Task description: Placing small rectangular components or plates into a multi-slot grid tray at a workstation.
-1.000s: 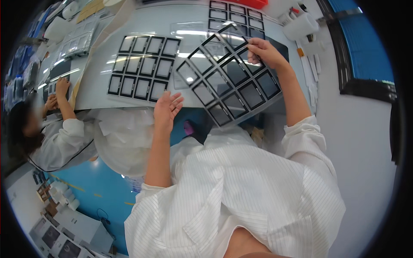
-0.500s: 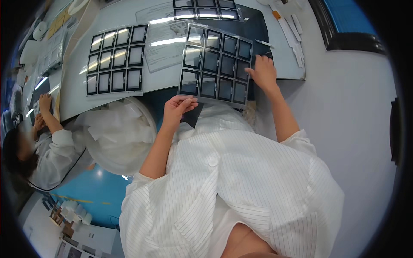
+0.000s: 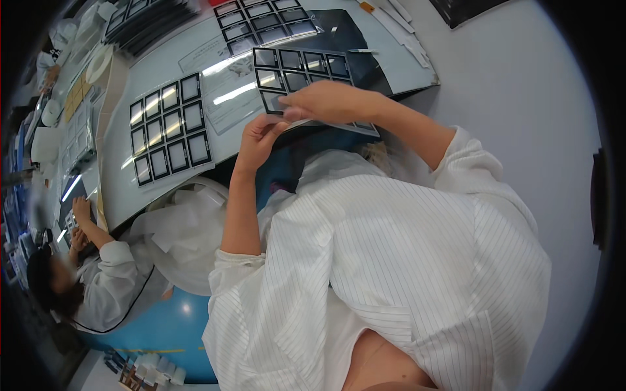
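At the white surface, pinched a clear black-gridded plastic sheet in left grip; couldn't tell the hold of right grip. Seemed light, slippery, best taken by edges.

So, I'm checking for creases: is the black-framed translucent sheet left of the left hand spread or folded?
Spread flat: all four corners of the black-framed translucent sheet show on the white table.

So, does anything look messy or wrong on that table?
A little: the black-framed sheet at the right hand has its near right corner sticking out past the front edge of the table, so it isn't lying fully on it. Nothing looks spilled, and I can't see any damage.
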Tool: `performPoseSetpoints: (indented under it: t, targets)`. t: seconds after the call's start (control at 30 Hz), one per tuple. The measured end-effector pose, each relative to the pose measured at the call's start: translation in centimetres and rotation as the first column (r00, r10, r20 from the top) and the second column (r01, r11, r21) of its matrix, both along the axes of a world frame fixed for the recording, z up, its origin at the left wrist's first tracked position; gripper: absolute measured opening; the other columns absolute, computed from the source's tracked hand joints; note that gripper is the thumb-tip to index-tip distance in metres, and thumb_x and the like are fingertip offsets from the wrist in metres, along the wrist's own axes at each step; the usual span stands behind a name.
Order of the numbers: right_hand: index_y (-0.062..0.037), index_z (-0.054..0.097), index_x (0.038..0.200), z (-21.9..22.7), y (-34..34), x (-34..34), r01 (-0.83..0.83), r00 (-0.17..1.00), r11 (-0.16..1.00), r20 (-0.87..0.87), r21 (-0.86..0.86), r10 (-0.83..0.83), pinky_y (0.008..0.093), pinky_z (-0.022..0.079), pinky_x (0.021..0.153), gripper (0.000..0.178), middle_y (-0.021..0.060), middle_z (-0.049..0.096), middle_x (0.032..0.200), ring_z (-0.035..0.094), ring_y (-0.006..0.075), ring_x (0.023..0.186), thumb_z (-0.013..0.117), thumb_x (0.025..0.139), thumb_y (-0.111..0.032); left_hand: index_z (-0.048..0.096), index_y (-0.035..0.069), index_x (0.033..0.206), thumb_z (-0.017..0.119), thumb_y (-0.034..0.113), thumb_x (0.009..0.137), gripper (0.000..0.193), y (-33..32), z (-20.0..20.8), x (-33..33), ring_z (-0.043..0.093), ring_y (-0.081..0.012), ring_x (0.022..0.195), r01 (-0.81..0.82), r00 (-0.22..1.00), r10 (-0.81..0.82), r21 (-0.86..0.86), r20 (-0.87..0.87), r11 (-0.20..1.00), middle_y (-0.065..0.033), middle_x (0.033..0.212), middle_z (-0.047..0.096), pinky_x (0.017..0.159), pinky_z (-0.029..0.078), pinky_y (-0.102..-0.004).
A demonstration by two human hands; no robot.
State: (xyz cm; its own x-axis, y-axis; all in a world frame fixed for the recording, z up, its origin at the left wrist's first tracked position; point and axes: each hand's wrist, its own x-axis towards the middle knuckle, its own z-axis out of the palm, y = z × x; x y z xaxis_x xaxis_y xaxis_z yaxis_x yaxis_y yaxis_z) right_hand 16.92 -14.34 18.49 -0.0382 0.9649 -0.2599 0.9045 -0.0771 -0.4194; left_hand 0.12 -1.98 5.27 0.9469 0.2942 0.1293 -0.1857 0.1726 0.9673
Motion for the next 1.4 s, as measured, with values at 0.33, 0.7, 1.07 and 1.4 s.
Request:
performPoseSetpoints:
  t: [0.33, 0.7, 1.07, 1.4]
  targets:
    - [-0.0014, 0.057, 0.084, 1.2, 1.2, -2.2, -0.005, 0.966, 0.988, 0.258, 0.153, -0.036, 0.04, 0.052, 0.064, 0.015, 0.0123, 0.062, 0.075, 0.063, 0.0315, 0.072, 0.052, 0.085, -0.016, 0.057, 0.0, 0.106, 0.05, 0.016, 0.094, 0.021, -6.5, -0.1, 0.2, 0.064, -0.0186, 0.09, -0.171, 0.985, 0.134, -0.476, -0.11, 0.863, -0.0124, 0.102, 0.065, 0.08, 0.049, -0.0291]
    - [0.0009, 0.045, 0.098, 3.4, 4.8, 2.7, 0.306, 0.923, 0.948, -0.216, -0.089, -0.318, 0.034, 0.048, 0.056, 0.028, 0.0097, 0.053, 0.072, 0.057, 0.0227, 0.059, 0.054, 0.09, -0.024, 0.069, -0.003, 0.092, 0.059, 0.02, 0.091, 0.026, -7.8, -4.6, 0.3, 0.064, -0.0133, 0.079, -0.155, 0.927, 0.062, -0.23, -0.369, 0.961, -0.0085, 0.087, 0.069, 0.072, 0.048, -0.0235]
    - [0.005, 0.038, 0.132, 1.3, -1.1, -3.8, -0.02, 0.998, 0.982, 0.059, -0.188, 0.032, 0.0387, 0.045, 0.078, 0.05, 0.0198, 0.058, 0.092, 0.058, 0.0309, 0.083, 0.04, 0.088, -0.019, 0.055, -0.002, 0.116, 0.066, 0.018, 0.083, 0.04, 2.6, 0.0, -0.3, 0.064, -0.0185, 0.093, 0.137, 0.939, -0.191, -0.196, -0.288, 0.971, -0.0115, 0.104, 0.066, 0.088, 0.048, -0.0291]
    - [0.008, 0.032, 0.134, 1.7, -4.3, -3.3, 0.373, 0.898, 0.852, -0.088, -0.367, -0.431, 0.0414, 0.041, 0.089, 0.052, 0.0234, 0.056, 0.107, 0.056, 0.033, 0.098, 0.044, 0.087, -0.009, 0.059, 0.002, 0.106, 0.065, 0.019, 0.087, 0.026, -1.8, 0.7, 1.7, 0.064, -0.0135, 0.087, 0.078, 0.923, -0.218, -0.402, -0.317, 0.912, -0.0055, 0.098, 0.066, 0.075, 0.055, -0.0278]
